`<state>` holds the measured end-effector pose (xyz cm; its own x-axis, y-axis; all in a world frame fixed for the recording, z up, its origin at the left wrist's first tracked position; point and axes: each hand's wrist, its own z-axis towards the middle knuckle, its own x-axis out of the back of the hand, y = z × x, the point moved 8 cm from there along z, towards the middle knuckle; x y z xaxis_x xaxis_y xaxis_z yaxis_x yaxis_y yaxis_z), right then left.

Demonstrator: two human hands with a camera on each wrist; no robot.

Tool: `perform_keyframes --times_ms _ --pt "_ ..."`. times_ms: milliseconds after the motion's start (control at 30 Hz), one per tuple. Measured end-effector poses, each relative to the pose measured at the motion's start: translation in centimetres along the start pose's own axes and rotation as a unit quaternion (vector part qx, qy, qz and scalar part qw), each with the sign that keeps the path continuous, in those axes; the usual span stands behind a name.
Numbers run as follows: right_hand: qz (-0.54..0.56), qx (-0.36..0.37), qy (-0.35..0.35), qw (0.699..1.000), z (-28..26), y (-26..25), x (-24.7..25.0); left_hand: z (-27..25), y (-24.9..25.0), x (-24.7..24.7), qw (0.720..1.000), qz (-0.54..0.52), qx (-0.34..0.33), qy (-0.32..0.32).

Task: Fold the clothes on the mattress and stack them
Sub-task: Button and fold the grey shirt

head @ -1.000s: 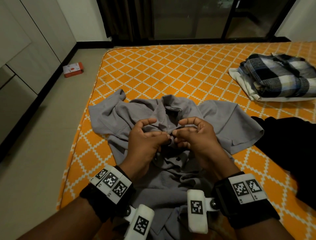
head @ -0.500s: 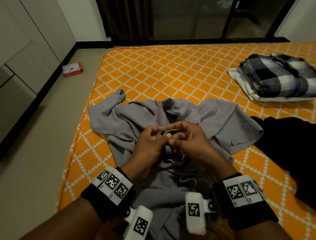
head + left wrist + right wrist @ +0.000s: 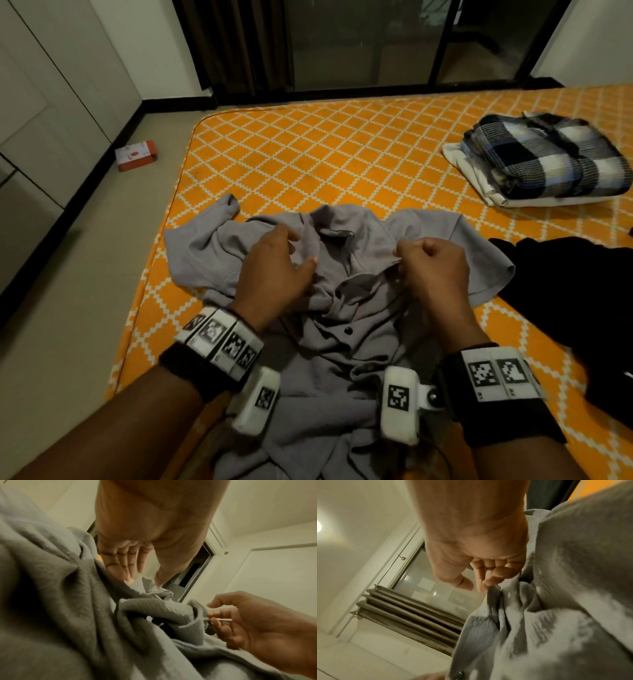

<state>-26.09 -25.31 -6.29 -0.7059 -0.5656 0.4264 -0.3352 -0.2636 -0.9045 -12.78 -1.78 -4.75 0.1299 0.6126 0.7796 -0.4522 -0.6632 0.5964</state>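
The right hand (image 3: pixel 436 270) pinches a fold of a grey button-up shirt (image 3: pixel 346 342) near its placket, fingers curled tight on the cloth, while the left hand (image 3: pixel 274 270) lies flat and loose on the shirt's chest, fingers extended. The shirt sprawls crumpled, collar away from the person, a dark button (image 3: pixel 348 330) showing, at the near edge of an orange lattice-print mattress (image 3: pixel 342 154). A folded plaid shirt (image 3: pixel 548 157) tops a white garment (image 3: pixel 479 178) far right. No writing is legible.
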Motion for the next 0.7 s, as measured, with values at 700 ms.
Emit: perform_keyframes --times_ms 700 --pt "0.535 -0.327 -0.133 0.768 -0.5 1.7 -3.3 1.7 -2.6 5.8 0.979 -0.175 0.091 0.049"
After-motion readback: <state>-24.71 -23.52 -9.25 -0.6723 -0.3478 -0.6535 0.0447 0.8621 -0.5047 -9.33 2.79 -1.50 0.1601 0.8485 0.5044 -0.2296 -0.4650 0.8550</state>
